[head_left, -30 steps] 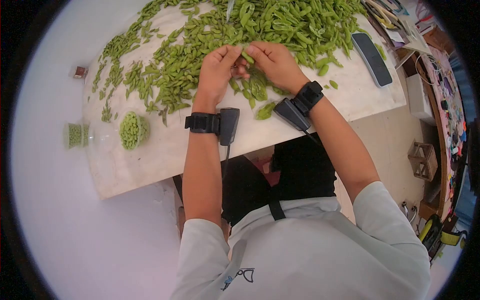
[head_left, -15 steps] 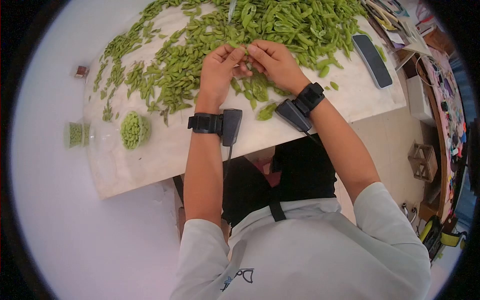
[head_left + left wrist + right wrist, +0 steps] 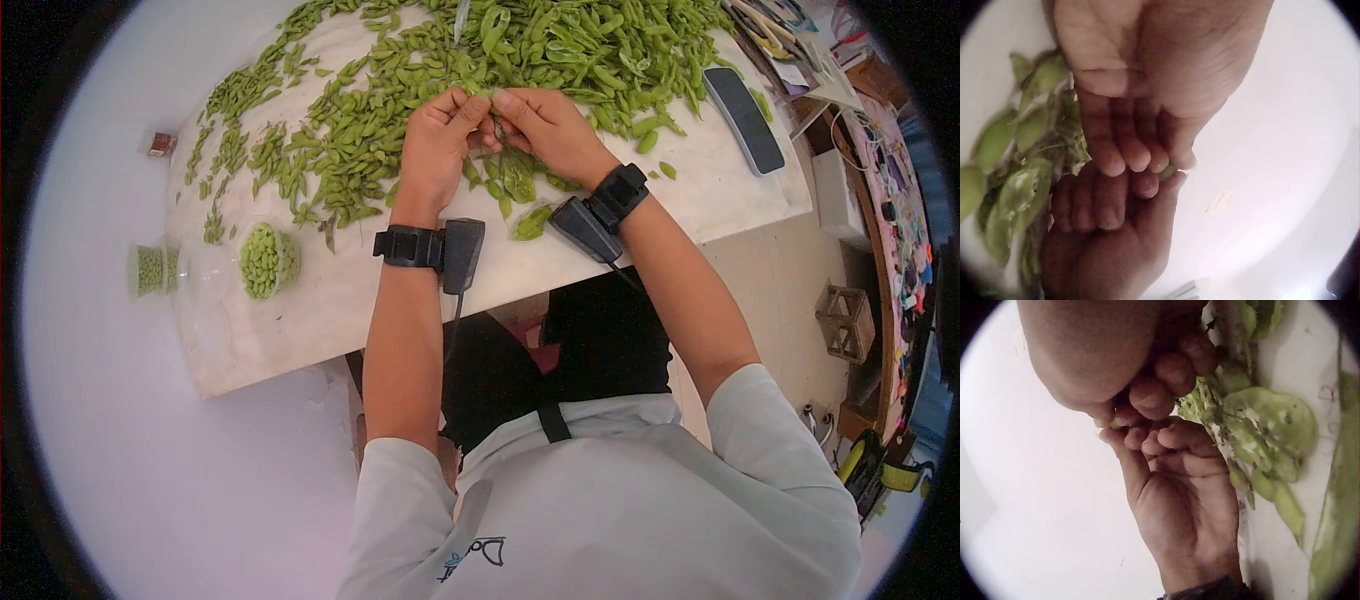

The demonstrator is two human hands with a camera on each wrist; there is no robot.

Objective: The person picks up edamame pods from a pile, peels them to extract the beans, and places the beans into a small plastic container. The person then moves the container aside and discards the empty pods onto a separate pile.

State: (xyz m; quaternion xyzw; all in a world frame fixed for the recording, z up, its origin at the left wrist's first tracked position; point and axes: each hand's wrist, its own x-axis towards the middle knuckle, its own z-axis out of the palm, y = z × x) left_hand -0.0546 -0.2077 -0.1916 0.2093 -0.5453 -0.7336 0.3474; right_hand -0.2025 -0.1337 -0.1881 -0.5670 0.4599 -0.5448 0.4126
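Note:
Both hands meet over the green pods [image 3: 350, 130] on the white table. The left hand [image 3: 436, 145] pinches a small green pod [image 3: 1167, 172] between thumb and index finger. From the other side the right hand [image 3: 556, 132] pinches the same pod, thumb tips nearly together. Fingers hide most of the pod in both wrist views. Split, flattened pods [image 3: 1272, 431] lie just beyond the fingers in the right wrist view.
A clear tub of shelled beans [image 3: 268, 262] stands at the left of the table, with another bean container [image 3: 153, 270] beyond it. A phone [image 3: 743, 120] lies at the right. A denser heap of pods [image 3: 570, 50] spreads behind the hands.
The pod between the fingers was upright a second ago, then tilted toward the left hand, and is now mostly covered. The left hand has shifted slightly; the right has barely moved.

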